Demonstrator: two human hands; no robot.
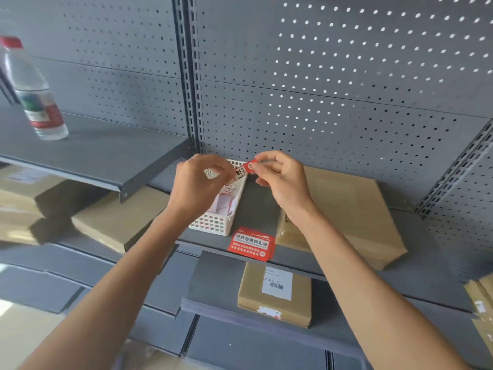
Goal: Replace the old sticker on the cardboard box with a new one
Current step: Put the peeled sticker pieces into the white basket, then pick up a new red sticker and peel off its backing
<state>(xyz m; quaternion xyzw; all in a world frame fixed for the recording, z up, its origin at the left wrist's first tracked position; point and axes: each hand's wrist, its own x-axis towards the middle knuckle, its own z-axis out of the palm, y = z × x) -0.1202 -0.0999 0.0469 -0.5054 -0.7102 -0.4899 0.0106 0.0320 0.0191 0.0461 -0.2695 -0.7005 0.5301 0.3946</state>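
A shop or stockroom: grey metal shelves [112, 156] backed by pegboard panels [333, 84] with slotted uprights [190, 76], stocked with cardboard parcels [346, 209].

Both hands are raised together, the left hand [198, 180] and right hand [277, 176] each pinching one end of a small red and white sticker [244, 169]. Just below the left hand sits a white basket [213, 225]. Below the right hand lies a stack of red stickers [252, 244], and further down a cardboard box [274, 292] with a barcode label.
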